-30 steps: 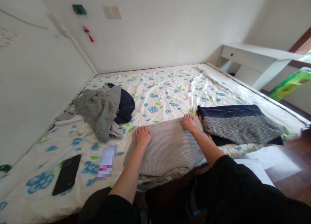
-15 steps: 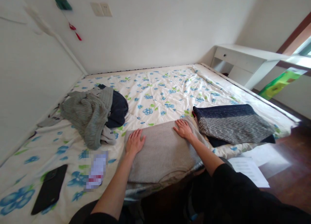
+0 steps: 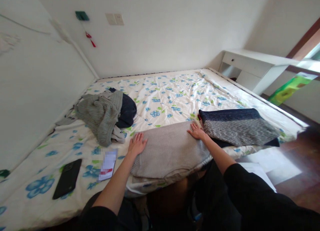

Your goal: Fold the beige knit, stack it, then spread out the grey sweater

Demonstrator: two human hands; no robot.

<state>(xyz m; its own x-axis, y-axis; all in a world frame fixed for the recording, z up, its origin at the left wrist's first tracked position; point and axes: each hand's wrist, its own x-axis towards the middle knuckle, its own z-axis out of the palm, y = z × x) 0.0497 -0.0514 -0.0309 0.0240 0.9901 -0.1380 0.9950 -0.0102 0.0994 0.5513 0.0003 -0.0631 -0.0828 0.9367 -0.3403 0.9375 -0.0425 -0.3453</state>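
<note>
Right there, your open left grip (image 3: 137, 144) and open right grip (image 3: 196, 131) lie flat, unclamped, on the beige ribbed-knit sweater (image 3: 170, 150), at the near edge of the white floral quilt (image 3: 160, 90); press evenly, palms down!

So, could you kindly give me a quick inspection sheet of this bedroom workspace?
Surface: floral quilt on a bed, lightly wrinkled.
Job's things: beige knit sweater, spread flat at the bed's near edge.
Clutter: grey knit heap, navy garment, striped sweater, phone, blurred packet.
Hands: left hand and right hand, both open, palms down on the beige knit sweater.
Cables: nothing seen.
Surroundings: white desk beyond the bed, switch plate on the wall.
</note>
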